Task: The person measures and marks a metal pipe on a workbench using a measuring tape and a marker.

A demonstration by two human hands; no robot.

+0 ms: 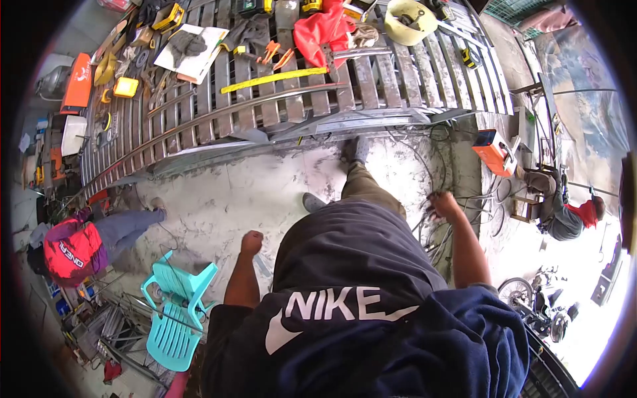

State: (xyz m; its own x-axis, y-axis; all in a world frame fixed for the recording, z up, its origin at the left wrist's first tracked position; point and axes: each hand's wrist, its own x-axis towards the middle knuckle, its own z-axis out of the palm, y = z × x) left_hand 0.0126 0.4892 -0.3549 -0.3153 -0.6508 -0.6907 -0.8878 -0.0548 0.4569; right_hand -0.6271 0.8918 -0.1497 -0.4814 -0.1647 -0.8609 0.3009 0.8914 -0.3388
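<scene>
My left hand (252, 243) hangs over the pale floor beside my body, its fingers curled into a fist with nothing visible in it. On the other side, my right hand (443, 205) is held out over the floor near dark cables (494, 205). Its fingers look dark and slightly apart, and no object shows in them. Neither hand touches the slatted metal table (371, 83) in front of me. A yellow ruler-like strip (274, 79), a red cloth (318, 36) and a round cream container (400, 32) lie on its slats.
An orange machine (492, 152) stands right of the table. A teal plastic chair (174, 335) is at lower left. One person (71, 255) is at far left, another (569, 212) crouches at right. A motorcycle (541, 302) stands at lower right. Cables cross the floor.
</scene>
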